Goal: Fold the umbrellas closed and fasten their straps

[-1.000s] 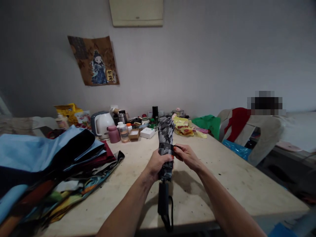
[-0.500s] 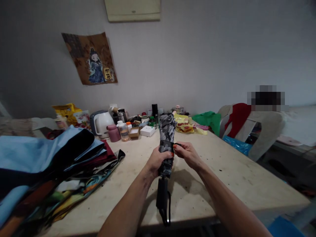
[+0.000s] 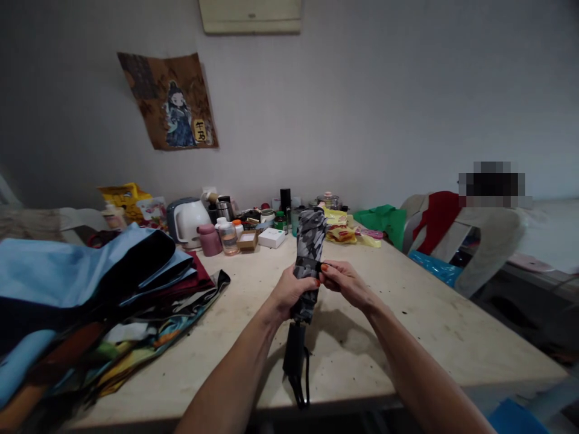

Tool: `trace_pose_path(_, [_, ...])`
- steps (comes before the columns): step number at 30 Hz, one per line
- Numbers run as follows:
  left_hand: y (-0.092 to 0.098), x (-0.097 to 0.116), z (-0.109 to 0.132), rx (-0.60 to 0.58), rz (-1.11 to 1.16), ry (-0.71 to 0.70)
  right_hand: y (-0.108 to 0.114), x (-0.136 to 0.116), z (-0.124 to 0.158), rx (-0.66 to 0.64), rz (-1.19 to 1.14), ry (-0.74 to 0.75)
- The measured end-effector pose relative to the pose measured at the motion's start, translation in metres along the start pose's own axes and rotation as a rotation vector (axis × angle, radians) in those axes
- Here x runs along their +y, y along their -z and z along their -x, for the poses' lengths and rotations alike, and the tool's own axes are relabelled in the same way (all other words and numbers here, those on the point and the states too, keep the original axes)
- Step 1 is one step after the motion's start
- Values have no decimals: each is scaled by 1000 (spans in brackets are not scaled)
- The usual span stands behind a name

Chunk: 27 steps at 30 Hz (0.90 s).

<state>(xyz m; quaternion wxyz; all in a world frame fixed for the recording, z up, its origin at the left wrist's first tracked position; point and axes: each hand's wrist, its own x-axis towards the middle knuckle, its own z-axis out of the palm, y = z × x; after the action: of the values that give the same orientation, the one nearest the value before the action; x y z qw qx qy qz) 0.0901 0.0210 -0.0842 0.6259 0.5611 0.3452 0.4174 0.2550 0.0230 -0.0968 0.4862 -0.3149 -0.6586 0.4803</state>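
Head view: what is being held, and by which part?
A folded umbrella: left grip around its lower canopy, right grip pinching its dark strap at the side.

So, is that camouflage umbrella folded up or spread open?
Folded up: the umbrella is a narrow bundle with a dark strap around it. Whether the strap is fastened, I can't tell.

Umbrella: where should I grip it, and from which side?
Probably the black handle of the umbrella, from the near left: it points toward the wearer, clear of the left hand and right hand, and the cord loops on its right.
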Motion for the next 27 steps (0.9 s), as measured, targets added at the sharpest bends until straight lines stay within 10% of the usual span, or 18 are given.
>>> trace_pose_path(20, [-2,-8,-6,152,-210,-80,0,-12,5,-4,645,173])
trace_pose_path(27, [-1,-17,-8,258,-668,-180,-9,-11,3,67,927,7])
